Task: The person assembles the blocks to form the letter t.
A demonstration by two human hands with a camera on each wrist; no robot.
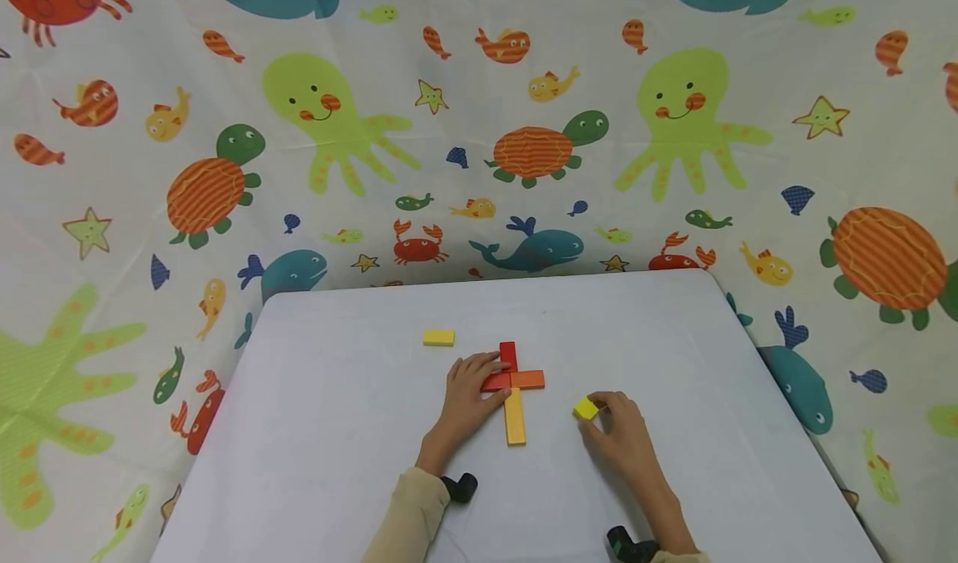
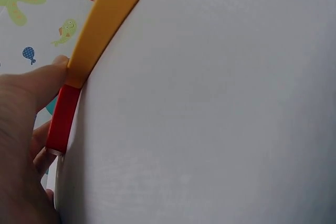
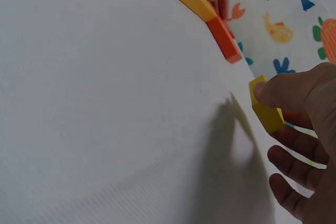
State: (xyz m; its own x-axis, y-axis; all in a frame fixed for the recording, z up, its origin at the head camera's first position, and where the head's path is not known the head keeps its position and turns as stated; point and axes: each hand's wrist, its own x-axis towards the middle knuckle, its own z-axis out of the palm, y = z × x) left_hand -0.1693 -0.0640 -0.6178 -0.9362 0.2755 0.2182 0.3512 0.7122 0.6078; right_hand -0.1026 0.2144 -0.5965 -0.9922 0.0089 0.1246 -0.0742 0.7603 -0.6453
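- Over the table (image 1: 314, 446), right of an orange block (image 1: 529, 379), the right hand (image 1: 619, 432) pinches a yellow block (image 1: 585, 409).
- The left hand (image 1: 466, 392), loosely spread, touches the red block (image 1: 496, 382) left of the orange one.

No writing, label, brand, number or sign can be read on the blocks (image 1: 515, 417), the table (image 1: 314, 430), the far cloth (image 1: 456, 193) or the wrist cameras (image 1: 465, 488).

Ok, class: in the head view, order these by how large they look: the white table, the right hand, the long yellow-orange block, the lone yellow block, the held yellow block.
1. White table
2. Right hand
3. Long yellow-orange block
Lone yellow block and held yellow block: unranked; they look close, and fingers partly cover the held one.
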